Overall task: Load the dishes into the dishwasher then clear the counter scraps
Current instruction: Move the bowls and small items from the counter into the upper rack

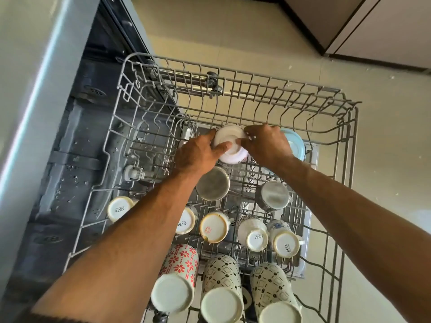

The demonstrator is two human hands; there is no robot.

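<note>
Two hands, left hand (198, 152) and right hand (268, 145), were curled around an upturned white bowl (229, 145) at the dishwasher rack's (233, 89) far side; if released crookedly, it could be toppled against the tines.

Grey rack (347, 145), white bowl (229, 145), red-flowered mug (179, 262), pale-blue bowl (295, 142).
</note>
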